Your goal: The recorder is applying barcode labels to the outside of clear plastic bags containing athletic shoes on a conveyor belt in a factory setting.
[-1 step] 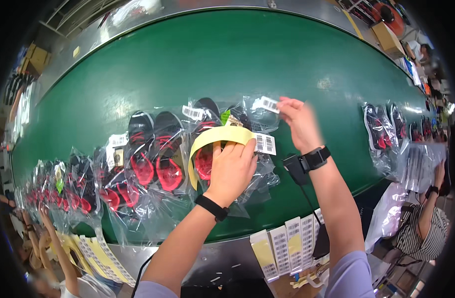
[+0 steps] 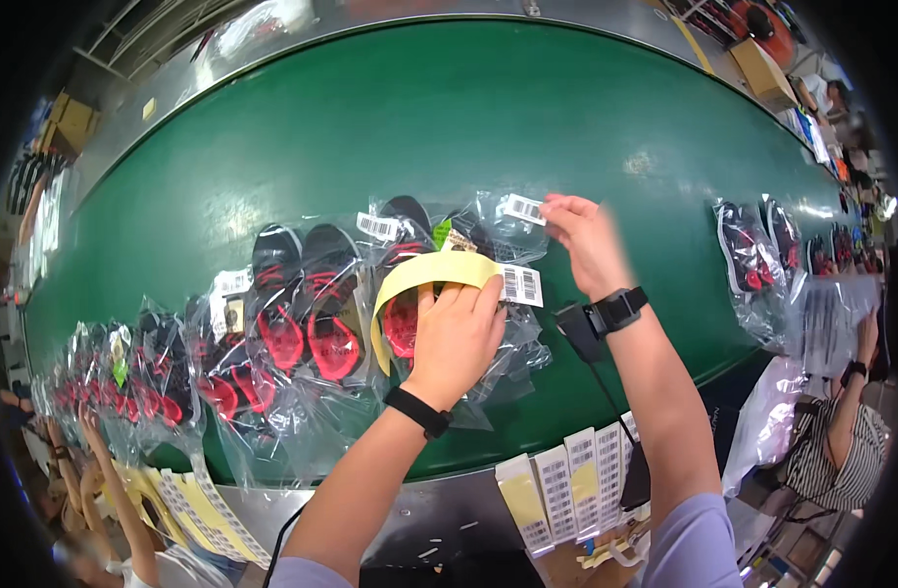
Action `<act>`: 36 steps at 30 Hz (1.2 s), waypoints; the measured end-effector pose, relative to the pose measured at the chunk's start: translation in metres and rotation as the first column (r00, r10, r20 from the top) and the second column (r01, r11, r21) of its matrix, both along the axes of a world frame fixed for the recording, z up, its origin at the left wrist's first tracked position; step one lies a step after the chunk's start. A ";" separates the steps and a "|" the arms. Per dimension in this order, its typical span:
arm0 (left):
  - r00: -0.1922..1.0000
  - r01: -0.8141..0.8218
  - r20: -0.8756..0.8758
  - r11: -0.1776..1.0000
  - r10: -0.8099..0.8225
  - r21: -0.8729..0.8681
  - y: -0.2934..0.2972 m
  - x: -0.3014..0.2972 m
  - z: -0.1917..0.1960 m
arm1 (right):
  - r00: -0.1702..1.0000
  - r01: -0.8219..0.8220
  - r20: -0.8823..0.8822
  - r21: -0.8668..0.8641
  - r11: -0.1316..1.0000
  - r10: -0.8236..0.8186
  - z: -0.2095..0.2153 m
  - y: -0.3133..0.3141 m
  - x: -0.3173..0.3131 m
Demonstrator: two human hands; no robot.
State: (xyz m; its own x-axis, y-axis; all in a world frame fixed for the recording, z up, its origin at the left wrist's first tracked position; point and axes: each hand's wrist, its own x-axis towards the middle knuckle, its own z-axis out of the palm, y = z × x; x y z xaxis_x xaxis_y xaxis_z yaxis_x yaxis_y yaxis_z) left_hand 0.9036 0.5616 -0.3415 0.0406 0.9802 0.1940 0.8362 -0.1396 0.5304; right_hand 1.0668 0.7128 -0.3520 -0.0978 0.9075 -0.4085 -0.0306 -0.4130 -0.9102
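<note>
My left hand (image 2: 459,338) is closed on a curved yellow strip of label backing (image 2: 424,269), with white barcode labels (image 2: 519,284) at its right end. Under that hand lies a pair of black and red shoes (image 2: 406,227) in a clear plastic bag (image 2: 512,338); the hand and strip hide part of them. My right hand (image 2: 588,240) pinches the right edge of a small white barcode label (image 2: 524,209) at the bag's upper right corner. Whether the label is fully stuck down I cannot tell. Another barcode label (image 2: 377,226) sits on the bag's upper left.
More bagged shoes (image 2: 307,299) line the green belt (image 2: 302,127) to the left, and others (image 2: 748,245) lie at the right. Barcode label sheets (image 2: 557,490) hang at the near edge, beside a black device (image 2: 578,331) on a cable. Co-workers' arms (image 2: 846,421) reach in at both sides.
My right hand and the label it pinches have shifted very slightly down and left, the label now looking flatter against the bag. My left hand has hardly moved.
</note>
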 end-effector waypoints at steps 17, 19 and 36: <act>1.000 -0.005 -0.003 0.999 0.005 -0.044 -0.008 -0.004 -0.005 | 0.534 -0.209 0.840 0.244 0.947 -0.099 -0.033 0.022 0.107; 1.000 0.011 -0.018 1.000 -0.011 0.006 -0.007 0.000 -0.004 | 0.357 -0.217 0.870 0.431 0.876 -0.340 -0.033 0.041 0.196; 0.875 -0.179 0.429 0.973 0.225 -0.146 -0.025 -0.011 0.013 | 0.601 -0.470 0.799 0.315 0.824 0.038 0.000 -0.038 0.177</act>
State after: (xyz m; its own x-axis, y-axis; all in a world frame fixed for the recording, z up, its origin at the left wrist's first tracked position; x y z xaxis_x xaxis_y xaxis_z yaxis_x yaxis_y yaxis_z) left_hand 0.8922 0.5369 -0.3285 -0.2274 0.9727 0.0470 0.5172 0.0797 0.8521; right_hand 1.2441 0.6746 -0.3521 -0.2215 0.9752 -0.0018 0.7643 0.1725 -0.6213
